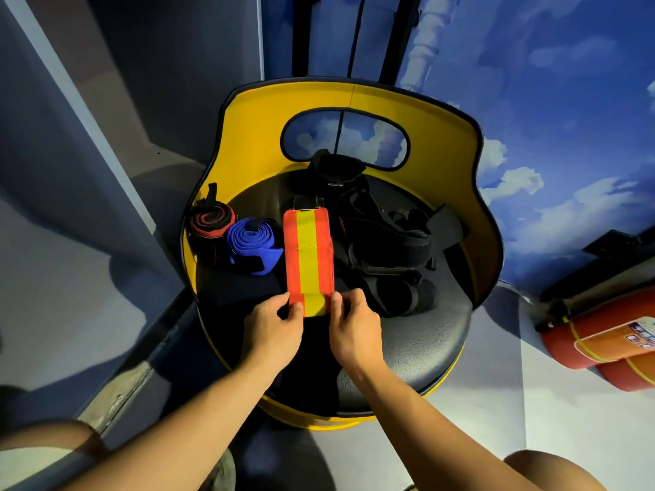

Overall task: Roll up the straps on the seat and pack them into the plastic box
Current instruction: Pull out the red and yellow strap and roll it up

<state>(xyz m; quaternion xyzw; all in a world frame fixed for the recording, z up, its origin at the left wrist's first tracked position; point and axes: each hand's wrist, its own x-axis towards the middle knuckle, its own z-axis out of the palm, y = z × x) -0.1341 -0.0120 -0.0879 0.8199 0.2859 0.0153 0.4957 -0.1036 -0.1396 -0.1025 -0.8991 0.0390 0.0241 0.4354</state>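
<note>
In the head view, a round black seat [407,352] with a yellow wraparound back [248,101] was seen from above, and an orange strap with a yellow centre stripe [309,256] was laid flat along the cushion, running away from the person. Its near end was turned over into a small roll, and that roll was pinched from both sides: the left hand [274,329] was curled on its left edge with thumb and fingers closed on the fabric, and the right hand [354,327] was curled on its right edge in the same way. Just left of the flat strap, a blue rolled strap [253,244] was set on the seat, touching a black and red rolled strap [211,225] placed against the yellow back. To the right of the orange strap, a loose heap of black straps [382,249] was piled on the cushion. An orange fire extinguisher [602,345] was seen lying on the floor at the right edge, well apart from the seat.
</note>
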